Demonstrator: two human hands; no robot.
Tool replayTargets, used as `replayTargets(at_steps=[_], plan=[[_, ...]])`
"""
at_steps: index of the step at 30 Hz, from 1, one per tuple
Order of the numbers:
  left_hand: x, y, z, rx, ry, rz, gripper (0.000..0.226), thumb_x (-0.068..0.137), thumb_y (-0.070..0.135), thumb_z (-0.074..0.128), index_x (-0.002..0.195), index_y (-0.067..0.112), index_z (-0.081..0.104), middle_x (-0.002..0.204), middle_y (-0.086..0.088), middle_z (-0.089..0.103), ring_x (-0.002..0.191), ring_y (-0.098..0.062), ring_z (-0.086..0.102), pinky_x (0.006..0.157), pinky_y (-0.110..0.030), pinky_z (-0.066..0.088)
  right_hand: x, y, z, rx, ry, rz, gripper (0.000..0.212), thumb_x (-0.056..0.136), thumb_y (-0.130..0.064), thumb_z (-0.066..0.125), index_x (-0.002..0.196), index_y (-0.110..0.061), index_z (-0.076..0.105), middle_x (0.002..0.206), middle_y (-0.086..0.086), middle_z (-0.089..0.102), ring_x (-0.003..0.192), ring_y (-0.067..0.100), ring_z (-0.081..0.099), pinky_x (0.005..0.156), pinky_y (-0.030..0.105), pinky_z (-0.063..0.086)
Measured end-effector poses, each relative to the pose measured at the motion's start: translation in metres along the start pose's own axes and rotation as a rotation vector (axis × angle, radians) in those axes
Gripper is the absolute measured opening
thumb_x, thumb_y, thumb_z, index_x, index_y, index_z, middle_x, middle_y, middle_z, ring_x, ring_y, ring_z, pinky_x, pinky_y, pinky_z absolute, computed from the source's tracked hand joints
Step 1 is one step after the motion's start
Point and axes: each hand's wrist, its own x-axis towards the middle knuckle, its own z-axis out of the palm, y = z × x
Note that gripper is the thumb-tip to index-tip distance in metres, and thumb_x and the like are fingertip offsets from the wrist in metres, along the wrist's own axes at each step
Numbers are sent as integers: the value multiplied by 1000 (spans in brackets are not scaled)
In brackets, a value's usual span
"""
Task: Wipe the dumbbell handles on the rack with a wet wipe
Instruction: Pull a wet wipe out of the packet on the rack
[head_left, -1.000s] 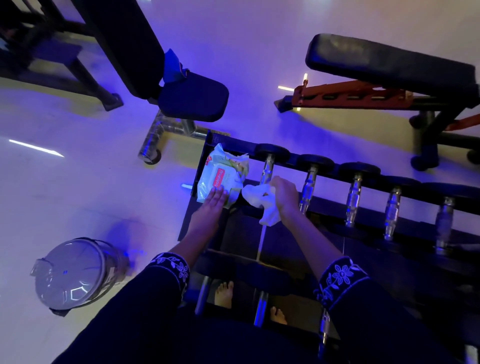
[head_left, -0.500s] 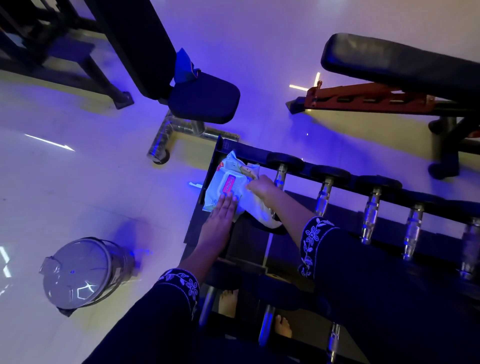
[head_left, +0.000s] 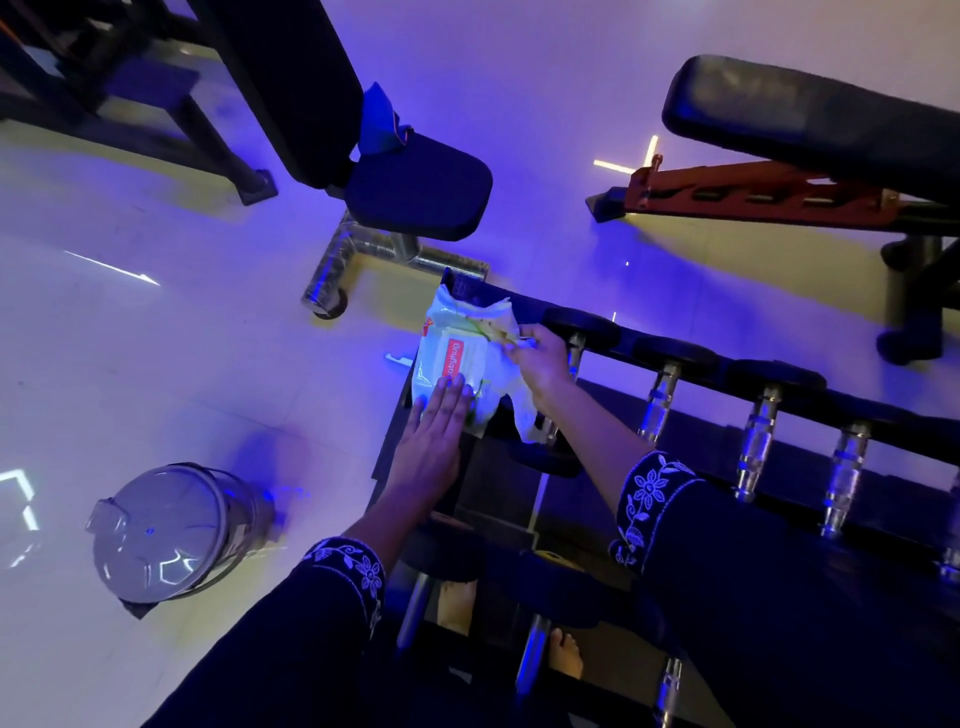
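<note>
left hand (head_left: 439, 431) is lying flat, pressing the pack (head_left: 449, 358) onto the rack's (head_left: 883, 410) left end. right hand (head_left: 540, 358) is gripping a dangling wipe (head_left: 524, 415), fingertips pinching at the pack's opening. handles (head_left: 657, 402) alongside are seemingly mostly awaiting wiping.

A: Colours on the wipe packet (head_left: 457, 364)?
B: White and pale green, with a red label lettered in white. Plain white on the loose wipe (head_left: 524, 415).
A: And the sleeves?
B: Near black, trimmed with white embroidered flowers at the left cuff (head_left: 353, 571) and right cuff (head_left: 649, 499).
A: The rack (head_left: 675, 358)?
B: Black, with chrome dumbbell handles (head_left: 756, 441) tinted blue.
A: Anything else?
B: Red-orange bench frame (head_left: 753, 195), black pad (head_left: 810, 119), silver bin (head_left: 166, 530), pale floor (head_left: 156, 364) washed violet, with yellow patches.
</note>
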Motion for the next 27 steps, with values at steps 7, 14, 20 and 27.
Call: replayTargets(at_steps=[7, 14, 20, 27], plan=[[12, -7, -7, -80, -65, 24, 72, 85, 19, 55, 152, 13, 30, 160, -1, 20, 147, -21, 11, 114, -53, 31, 3, -2, 0, -153, 77, 46, 18, 83, -10, 67, 101, -10, 67, 90, 2, 59, 83, 17, 53, 70, 22, 38], [23, 10, -21, -365, 185, -197, 61, 92, 42, 43, 139, 3, 47, 140, -15, 50, 129, -31, 43, 106, -46, 41, -31, 2, -18, -467, 124, -215, 23, 78, 0, 49, 98, -12, 54, 90, -1, 50, 76, 19, 45, 58, 28, 32], [52, 14, -34, -357, 72, -372, 64, 83, 32, 71, 134, -2, 50, 128, -20, 56, 117, -38, 47, 100, -42, 40, -35, 19, -17, -646, -69, -384, 45, 79, -23, 65, 124, -22, 57, 109, 8, 55, 107, 22, 51, 85, 32, 41], [53, 20, -38, -275, 133, -385, 34, 92, 23, 47, 96, -7, 62, 97, -24, 64, 84, -42, 62, 67, -44, 47, -33, 30, -2, -804, -115, -447, 25, 79, -7, 64, 104, -5, 61, 120, 12, 54, 104, 29, 57, 78, 33, 48]])
